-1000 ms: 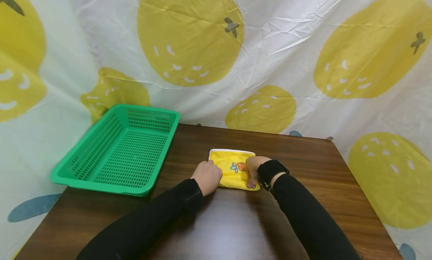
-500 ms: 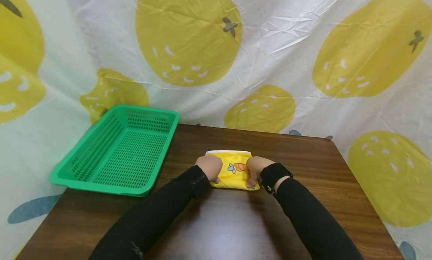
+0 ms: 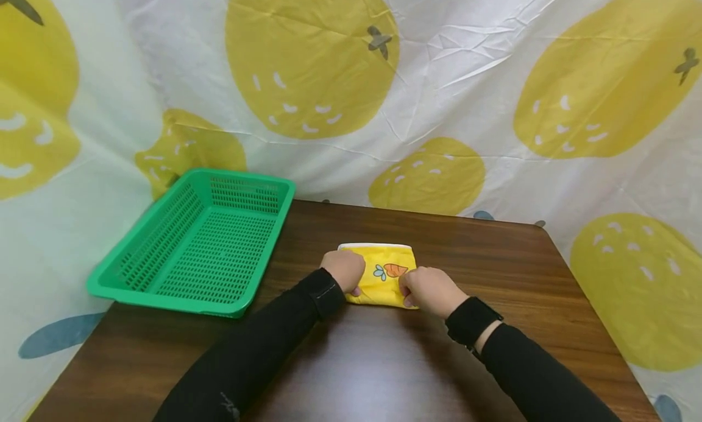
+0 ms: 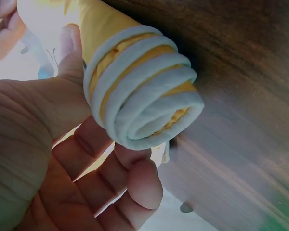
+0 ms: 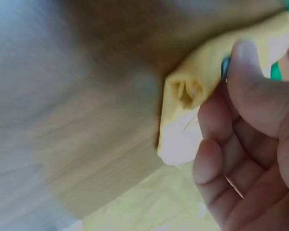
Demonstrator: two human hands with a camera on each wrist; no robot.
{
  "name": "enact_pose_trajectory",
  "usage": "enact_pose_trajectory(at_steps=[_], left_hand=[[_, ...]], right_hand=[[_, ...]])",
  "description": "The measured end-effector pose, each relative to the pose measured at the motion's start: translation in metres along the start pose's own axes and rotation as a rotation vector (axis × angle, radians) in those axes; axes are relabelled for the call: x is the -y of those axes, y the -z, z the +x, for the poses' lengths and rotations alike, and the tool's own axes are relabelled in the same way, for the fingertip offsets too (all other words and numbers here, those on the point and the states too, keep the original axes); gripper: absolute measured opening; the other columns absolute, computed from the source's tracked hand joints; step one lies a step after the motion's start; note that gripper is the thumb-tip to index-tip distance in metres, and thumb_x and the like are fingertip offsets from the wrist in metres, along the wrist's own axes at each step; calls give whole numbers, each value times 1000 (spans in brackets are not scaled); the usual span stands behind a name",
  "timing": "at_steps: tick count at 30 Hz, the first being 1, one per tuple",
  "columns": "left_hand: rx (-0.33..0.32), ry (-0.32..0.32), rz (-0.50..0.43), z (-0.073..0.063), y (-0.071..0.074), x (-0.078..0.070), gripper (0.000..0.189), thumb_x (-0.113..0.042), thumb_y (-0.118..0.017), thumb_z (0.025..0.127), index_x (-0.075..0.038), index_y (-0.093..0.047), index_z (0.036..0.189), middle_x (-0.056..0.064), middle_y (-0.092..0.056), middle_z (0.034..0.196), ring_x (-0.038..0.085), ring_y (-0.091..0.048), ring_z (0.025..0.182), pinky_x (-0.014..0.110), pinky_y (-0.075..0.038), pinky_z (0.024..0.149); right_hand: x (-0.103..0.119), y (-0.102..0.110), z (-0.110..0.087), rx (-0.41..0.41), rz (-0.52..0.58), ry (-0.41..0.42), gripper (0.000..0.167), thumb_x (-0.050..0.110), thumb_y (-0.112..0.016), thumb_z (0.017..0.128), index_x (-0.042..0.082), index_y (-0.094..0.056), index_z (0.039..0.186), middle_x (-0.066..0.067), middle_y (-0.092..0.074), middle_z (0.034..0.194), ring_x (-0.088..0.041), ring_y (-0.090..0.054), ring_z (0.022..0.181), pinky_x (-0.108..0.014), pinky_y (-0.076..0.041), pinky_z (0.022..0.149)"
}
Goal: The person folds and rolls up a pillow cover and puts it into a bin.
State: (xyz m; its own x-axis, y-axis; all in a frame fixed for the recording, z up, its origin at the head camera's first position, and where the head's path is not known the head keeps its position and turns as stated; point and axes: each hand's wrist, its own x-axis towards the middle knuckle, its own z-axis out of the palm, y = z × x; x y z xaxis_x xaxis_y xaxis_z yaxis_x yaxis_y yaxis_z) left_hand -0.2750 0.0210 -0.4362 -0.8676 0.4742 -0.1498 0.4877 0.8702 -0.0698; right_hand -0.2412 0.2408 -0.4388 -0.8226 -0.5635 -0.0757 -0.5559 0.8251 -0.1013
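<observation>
A yellow towel (image 3: 392,288) with a printed carrot and white edging lies on the table, its near part rolled up and its far part flat. My left hand (image 3: 344,271) grips the left end of the roll. The left wrist view shows that end as a spiral of white-edged layers (image 4: 144,91), thumb on one side and fingers curled round the other. At the right end my right hand (image 3: 436,291) pinches the roll between thumb (image 5: 245,62) and curled fingers. In the right wrist view the roll's yellow end (image 5: 185,91) has a small hollow and sticks out past the fingertips.
A green plastic basket (image 3: 200,309) with slotted walls stands on the left of the brown wooden table (image 3: 466,239). Behind the table hangs a white cloth (image 3: 329,166) with yellow fruit prints. Both wrists wear black bands.
My left hand has shifted from the towel's near left edge forward, onto the roll's end. The right hand has turned and drawn slightly back to the right. The basket stays put.
</observation>
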Motion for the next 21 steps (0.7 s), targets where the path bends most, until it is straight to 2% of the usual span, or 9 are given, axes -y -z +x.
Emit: enact_pose_trajectory(at_steps=[3,6,11,21], left_hand=[[1,-1,-4,0,1,-1,46,-44,-92,82,-10,-78,109,3,-70,88,17,-57,76,41,-62,74],[7,-6,-8,0,1,-1,48,-44,-92,82,-9,-78,112,3,-71,90,17,-57,77,40,-62,75],[-1,-11,-6,0,0,0,46,-43,-92,82,-10,-78,111,3,-72,92,17,-57,78,42,-63,77],[-7,-25,11,-2,2,0,43,-43,-91,85,-9,-78,109,2,-72,88,16,-56,74,40,-63,76]], right_hand=[[6,-5,-11,-71,-91,38,17,15,-90,85,13,-73,85,4,-65,74,-12,-48,66,-30,-48,66],[9,-8,-17,-93,-124,44,21,19,-92,82,11,-74,88,2,-68,77,-12,-49,66,-31,-50,67],[11,-10,-16,-88,-124,13,28,23,-96,78,11,-72,88,3,-64,75,-13,-49,67,-32,-49,68],[15,-7,-8,-29,-78,-76,28,24,-94,81,8,-78,98,-1,-70,78,-17,-50,68,-34,-50,71]])
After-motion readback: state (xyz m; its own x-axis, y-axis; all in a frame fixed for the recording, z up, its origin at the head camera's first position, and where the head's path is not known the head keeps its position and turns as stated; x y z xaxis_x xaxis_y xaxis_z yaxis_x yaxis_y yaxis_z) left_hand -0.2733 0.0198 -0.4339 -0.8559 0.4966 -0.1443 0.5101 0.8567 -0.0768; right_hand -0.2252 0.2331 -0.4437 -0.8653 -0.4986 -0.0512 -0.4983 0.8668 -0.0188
